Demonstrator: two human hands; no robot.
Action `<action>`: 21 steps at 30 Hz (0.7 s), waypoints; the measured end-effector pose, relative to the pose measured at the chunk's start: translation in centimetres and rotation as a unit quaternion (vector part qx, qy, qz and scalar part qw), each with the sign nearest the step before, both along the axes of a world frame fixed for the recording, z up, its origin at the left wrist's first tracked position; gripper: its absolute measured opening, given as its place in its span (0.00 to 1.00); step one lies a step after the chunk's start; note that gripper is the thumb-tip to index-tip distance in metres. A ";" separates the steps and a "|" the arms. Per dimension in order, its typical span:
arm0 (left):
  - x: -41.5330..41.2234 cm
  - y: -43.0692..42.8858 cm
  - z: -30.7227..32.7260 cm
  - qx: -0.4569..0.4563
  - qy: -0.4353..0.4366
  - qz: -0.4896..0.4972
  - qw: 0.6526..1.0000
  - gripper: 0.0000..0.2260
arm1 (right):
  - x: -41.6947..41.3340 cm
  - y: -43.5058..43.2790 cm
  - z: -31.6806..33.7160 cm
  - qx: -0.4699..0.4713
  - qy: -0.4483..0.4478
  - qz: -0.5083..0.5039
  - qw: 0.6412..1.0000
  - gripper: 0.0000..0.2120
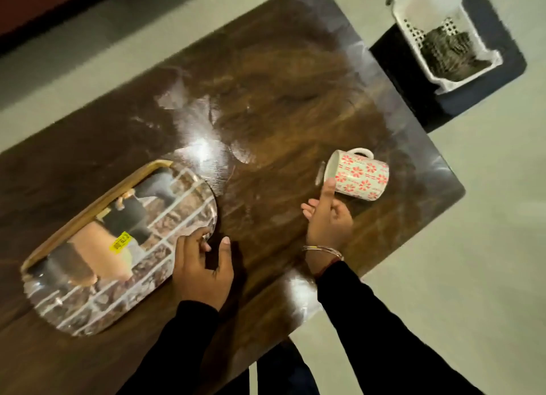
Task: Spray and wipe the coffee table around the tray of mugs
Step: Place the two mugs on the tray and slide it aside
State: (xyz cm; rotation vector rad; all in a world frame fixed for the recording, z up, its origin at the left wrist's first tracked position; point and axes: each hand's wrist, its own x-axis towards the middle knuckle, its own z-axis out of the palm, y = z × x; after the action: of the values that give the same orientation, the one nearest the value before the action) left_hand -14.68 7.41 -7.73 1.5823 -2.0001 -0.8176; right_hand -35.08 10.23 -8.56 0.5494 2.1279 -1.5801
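Note:
The dark wooden coffee table shows pale wet streaks and glare near its middle. An oblong tray with a printed picture, a wooden rim and a yellow sticker lies at the left, with no mugs on it. My left hand grips the tray's right end, fingers curled over the rim and thumb outside it. A white mug with red flowers is tipped on its side at the right, its mouth facing left. My right hand is just below it, fingers apart, thumb tip touching the mug's rim.
Beyond the table's far right corner, a white plastic basket with a striped cloth inside stands on a dark mat on the pale tiled floor. The table's right edge runs close to the mug.

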 end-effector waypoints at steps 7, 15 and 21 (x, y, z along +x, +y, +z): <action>-4.7 1.4 -0.2 0.018 0.008 -0.042 0.999 0.13 | -5.7 -0.4 2.3 -0.037 -0.148 -0.174 0.973 0.36; -4.8 1.7 -0.7 0.026 0.010 -0.049 0.998 0.12 | -10.1 -2.3 2.4 -0.104 -0.233 -0.200 0.946 0.40; -3.5 1.5 -0.5 0.013 -0.004 -0.035 0.999 0.11 | -7.0 -1.3 3.6 -0.006 -0.038 -0.043 0.998 0.31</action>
State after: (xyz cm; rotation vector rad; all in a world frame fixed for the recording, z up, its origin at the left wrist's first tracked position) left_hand -18.13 8.91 -8.26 1.5398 -2.0680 -0.8671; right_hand -42.07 8.93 -4.96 0.6944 2.0635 -1.5900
